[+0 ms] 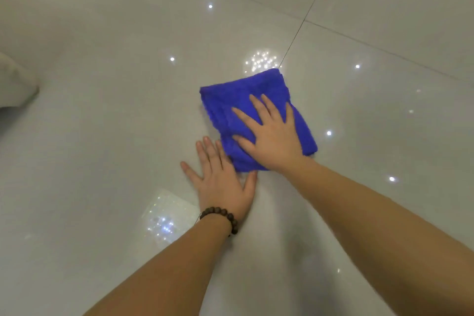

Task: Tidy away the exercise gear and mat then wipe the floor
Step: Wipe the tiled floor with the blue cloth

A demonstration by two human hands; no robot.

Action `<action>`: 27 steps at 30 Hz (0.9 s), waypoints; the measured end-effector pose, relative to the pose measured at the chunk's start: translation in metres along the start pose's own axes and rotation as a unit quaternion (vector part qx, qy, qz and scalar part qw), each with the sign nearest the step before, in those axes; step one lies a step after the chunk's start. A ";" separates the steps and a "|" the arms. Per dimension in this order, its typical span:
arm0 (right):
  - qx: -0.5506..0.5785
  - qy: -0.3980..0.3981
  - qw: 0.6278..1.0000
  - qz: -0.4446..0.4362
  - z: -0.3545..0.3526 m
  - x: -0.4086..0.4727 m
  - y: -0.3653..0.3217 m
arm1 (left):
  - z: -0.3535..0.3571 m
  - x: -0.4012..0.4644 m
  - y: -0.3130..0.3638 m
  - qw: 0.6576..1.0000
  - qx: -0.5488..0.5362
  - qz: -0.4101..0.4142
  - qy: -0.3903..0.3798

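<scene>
No readable text or labels

We see bare glossy floor [107, 115] open on every side of the blue cloth [230, 100]. Our left hand [220, 182] lies flat just beside the cloth's near-left edge, blocking that side; a pale object [15, 84] sits well apart at far left.

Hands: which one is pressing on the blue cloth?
The right hand, spread flat on top of the blue cloth. The left hand, the one with the bead bracelet, lies flat on the bare floor beside it.
</scene>
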State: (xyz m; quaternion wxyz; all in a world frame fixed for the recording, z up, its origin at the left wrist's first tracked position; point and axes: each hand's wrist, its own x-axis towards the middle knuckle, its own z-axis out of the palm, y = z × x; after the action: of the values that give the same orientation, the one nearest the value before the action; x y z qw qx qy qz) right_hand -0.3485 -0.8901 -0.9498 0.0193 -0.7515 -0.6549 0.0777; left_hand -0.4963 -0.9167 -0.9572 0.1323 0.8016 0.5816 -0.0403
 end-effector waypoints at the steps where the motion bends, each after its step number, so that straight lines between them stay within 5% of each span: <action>1: -0.006 -0.009 0.999 -0.035 -0.005 -0.003 0.021 | -0.001 -0.001 0.000 1.000 0.002 0.002 -0.001; 3: 0.016 0.013 0.994 0.110 -0.014 -0.004 0.079 | -0.002 -0.001 -0.001 1.000 0.004 0.005 -0.006; 5: 0.088 0.053 0.909 0.404 -0.019 -0.013 0.114 | -0.004 -0.002 -0.002 1.000 0.004 0.005 -0.018; 6: 0.091 0.062 0.867 0.485 -0.018 -0.017 0.105 | -0.005 -0.001 -0.002 1.000 0.006 0.004 -0.022; 7: 0.073 0.069 0.865 0.492 -0.013 -0.020 0.082 | -0.006 -0.001 -0.001 1.000 0.008 0.004 -0.028; 8: 0.054 0.072 0.900 0.426 -0.006 -0.023 0.051 | -0.006 -0.001 -0.001 0.999 0.008 0.003 -0.031; 10: 0.038 0.058 0.977 0.202 0.005 -0.032 -0.006 | -0.007 0.000 -0.001 1.000 -0.002 0.001 -0.028; 13: 0.002 0.034 0.998 0.049 0.005 -0.043 0.007 | -0.006 -0.001 -0.002 1.000 -0.003 0.002 -0.030; 16: 0.002 0.057 0.974 0.221 0.003 -0.086 0.071 | -0.006 -0.001 -0.002 0.999 0.017 0.004 -0.040; 19: 0.074 0.106 0.845 0.518 -0.003 -0.132 0.099 | -0.006 -0.001 0.000 0.998 0.036 0.002 -0.047; 21: 0.104 0.113 0.783 0.603 -0.001 -0.121 0.066 | -0.006 -0.001 0.001 0.998 0.044 -0.001 -0.051; 22: 0.096 0.119 0.815 0.559 0.003 -0.111 0.040 | -0.006 0.000 0.001 0.998 0.045 -0.001 -0.051; 25: 0.033 0.073 0.969 0.234 0.019 -0.097 -0.027 | -0.008 0.001 0.001 0.998 0.035 -0.004 -0.050; 27: 0.017 0.058 0.987 0.150 0.016 -0.112 0.004 | -0.007 0.000 0.000 0.998 0.031 -0.003 -0.051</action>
State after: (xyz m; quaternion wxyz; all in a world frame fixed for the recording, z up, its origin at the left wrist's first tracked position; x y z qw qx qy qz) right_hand -0.3611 -1.0025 -0.9554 0.0583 -0.8442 -0.5308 0.0473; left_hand -0.4966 -0.9145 -0.9504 0.1368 0.8004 0.5750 -0.1001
